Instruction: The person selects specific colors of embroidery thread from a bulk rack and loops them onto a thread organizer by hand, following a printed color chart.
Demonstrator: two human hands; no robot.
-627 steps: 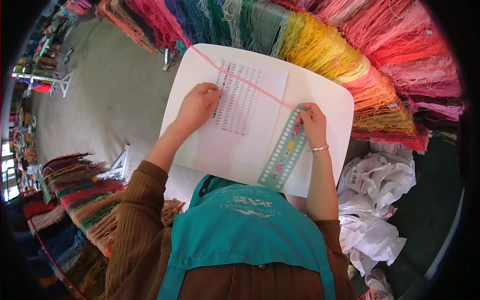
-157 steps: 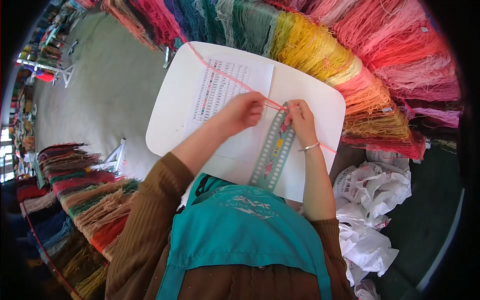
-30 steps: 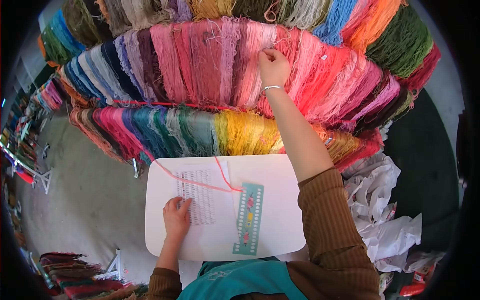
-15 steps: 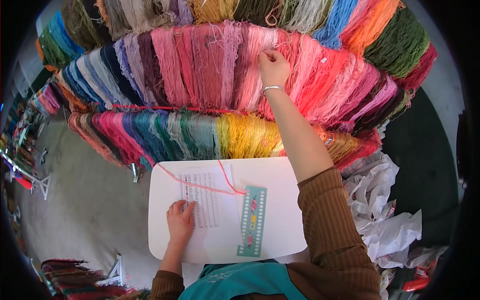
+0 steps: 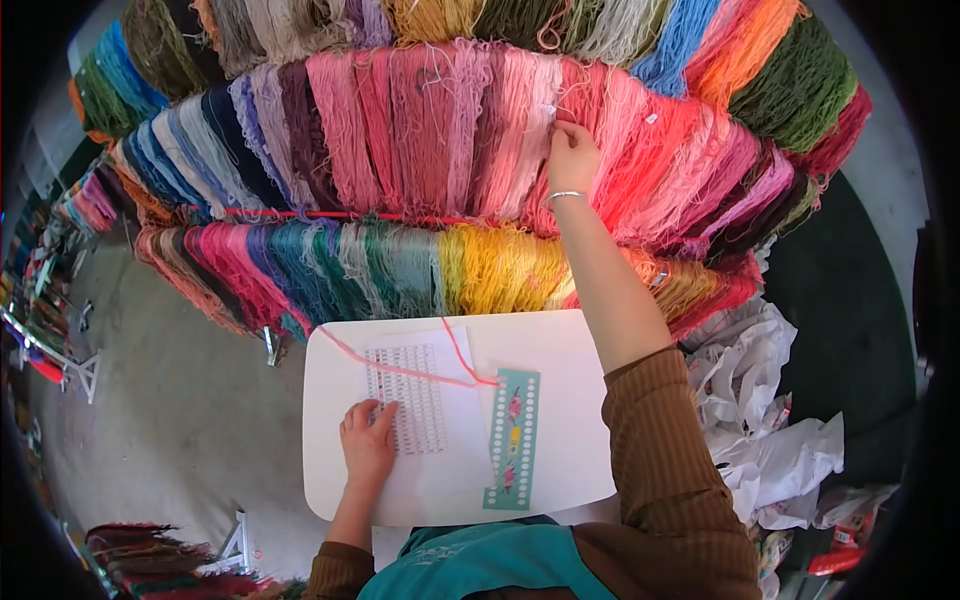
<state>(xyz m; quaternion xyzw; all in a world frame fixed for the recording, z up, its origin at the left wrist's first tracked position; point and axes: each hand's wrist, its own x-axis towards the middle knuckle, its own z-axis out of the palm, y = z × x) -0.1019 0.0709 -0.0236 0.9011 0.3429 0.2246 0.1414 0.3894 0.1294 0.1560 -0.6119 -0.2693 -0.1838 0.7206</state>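
Note:
My left hand (image 5: 368,440) rests with its fingers apart on a printed sheet (image 5: 420,400), which lies on the white board (image 5: 580,440). To the right of the sheet lies a teal card (image 5: 513,440) with rows of white holes; a pink strand (image 5: 455,345) is looped at its top and runs across the sheet. Higher up, my right hand (image 5: 573,152) is at the hanging pink yarn (image 5: 610,140), thumb and fingers pinched together beside a small white tag (image 5: 550,112). Whether the fingertips hold a thread or the tag is too small to tell.
Rows of coloured yarn hang across the top, with yellow yarn (image 5: 500,268) just beyond the board. White plastic bags (image 5: 775,460) lie at the right. A metal stand (image 5: 235,550) and dark red yarn (image 5: 150,560) are at the lower left.
My right hand has moved right and slightly down along the pink yarn. My left hand, the board, the sheet and the card appear slightly farther right in view.

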